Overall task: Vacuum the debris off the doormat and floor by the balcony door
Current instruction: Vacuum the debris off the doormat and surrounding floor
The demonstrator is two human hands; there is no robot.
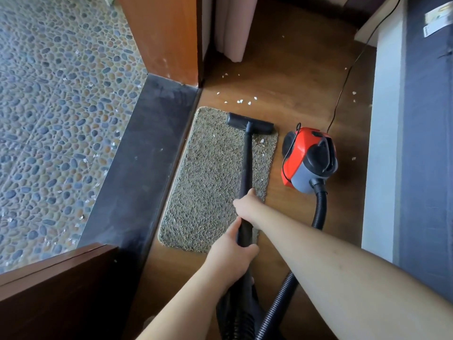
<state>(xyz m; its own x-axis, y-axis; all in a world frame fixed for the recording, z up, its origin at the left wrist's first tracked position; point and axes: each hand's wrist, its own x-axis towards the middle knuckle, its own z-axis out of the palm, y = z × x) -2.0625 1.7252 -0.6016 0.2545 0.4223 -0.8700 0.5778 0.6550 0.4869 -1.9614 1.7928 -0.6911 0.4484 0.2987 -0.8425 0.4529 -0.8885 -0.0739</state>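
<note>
- Hidden parts: the fingertips of both hands lie behind the black wand (245, 165); the wand's near end and the ribbed hose (277, 307) run off the bottom edge.
- Left hand (231, 251), nearer the camera, grips the wand; right hand (247, 204) grips it further along, over the doormat (213, 182).
- Floor head (250, 123) rests on the doormat's far end, well ahead of both hands.
- White debris (240, 101): scraps on the wood floor (289, 77) just beyond the mat, one scrap beside the wand behind the floor head.
- Red vacuum body (308, 158) stands on the floor, right of the doormat; its cord (343, 79) leads away.
- Pebble-tiled balcony (56, 114) left of the dark threshold (144, 153) also bears pale flecks.
</note>
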